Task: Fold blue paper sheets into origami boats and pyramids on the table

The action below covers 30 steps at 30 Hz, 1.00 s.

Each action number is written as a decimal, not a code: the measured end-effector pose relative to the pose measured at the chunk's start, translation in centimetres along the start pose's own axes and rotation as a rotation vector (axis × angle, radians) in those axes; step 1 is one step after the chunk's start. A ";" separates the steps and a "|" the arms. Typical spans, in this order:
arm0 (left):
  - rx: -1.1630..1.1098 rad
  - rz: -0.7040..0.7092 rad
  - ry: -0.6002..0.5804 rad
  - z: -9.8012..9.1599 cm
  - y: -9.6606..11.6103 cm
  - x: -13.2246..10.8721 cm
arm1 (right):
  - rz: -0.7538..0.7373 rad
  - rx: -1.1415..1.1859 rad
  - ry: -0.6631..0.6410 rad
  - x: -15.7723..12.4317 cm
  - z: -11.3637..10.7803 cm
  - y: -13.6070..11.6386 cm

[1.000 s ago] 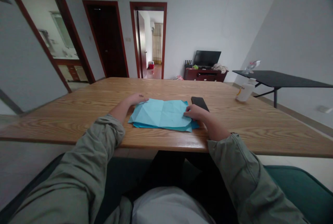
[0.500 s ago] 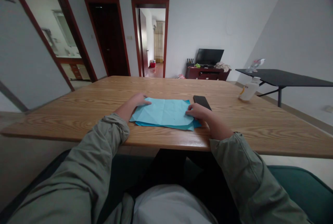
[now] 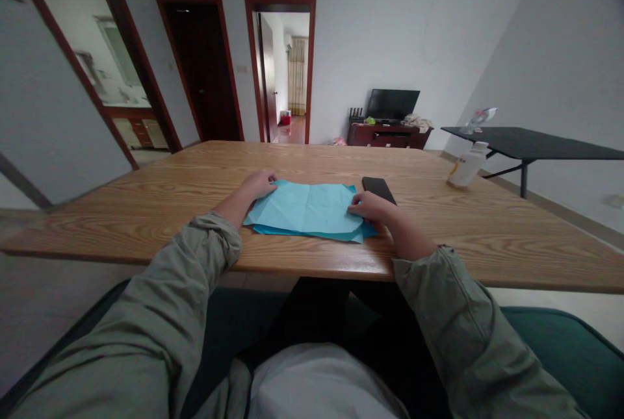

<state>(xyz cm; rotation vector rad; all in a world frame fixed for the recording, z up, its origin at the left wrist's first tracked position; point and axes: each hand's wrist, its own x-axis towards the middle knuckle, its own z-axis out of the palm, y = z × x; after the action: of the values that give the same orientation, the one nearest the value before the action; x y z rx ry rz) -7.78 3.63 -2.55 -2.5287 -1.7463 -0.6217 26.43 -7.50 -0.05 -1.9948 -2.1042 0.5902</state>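
Note:
Creased light blue paper (image 3: 307,210) lies on the wooden table (image 3: 185,178), with darker blue paper (image 3: 287,232) showing beneath its front edge and right corners. My left hand (image 3: 260,185) is at the paper's far left corner, its fingers curled by the edge; whether they pinch the sheet is hard to make out. At the right edge my right hand (image 3: 366,204) has its thumb and fingers closed on the light blue paper. Just behind my right hand lies a black phone (image 3: 379,189).
A translucent white bottle (image 3: 467,165) stands on the table at the right. Beyond it is a black folding table (image 3: 531,143) with a clear plastic item (image 3: 480,119) on it. A green chair (image 3: 560,341) shows at the lower right.
My left hand has drawn back slightly to the left, and its thumb no longer lies over the paper. My right hand and the paper have stayed nearly where they were.

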 end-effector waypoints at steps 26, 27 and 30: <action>-0.009 -0.115 0.063 0.3 0.1 -0.5 | 0.021 -0.008 -0.007 0.0 0.0 -0.1; 0.001 -0.108 0.069 0.4 0.0 -0.4 | 0.022 -0.002 -0.005 0.0 0.0 0.0; 0.063 -0.080 0.078 0.6 -0.1 -0.3 | 0.012 0.004 -0.004 0.1 0.0 0.1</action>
<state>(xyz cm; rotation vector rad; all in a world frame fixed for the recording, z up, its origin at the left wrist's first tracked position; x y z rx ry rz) -7.83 3.53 -3.20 -2.3700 -1.8184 -0.6490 26.47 -7.45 -0.12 -2.0069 -2.0930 0.6010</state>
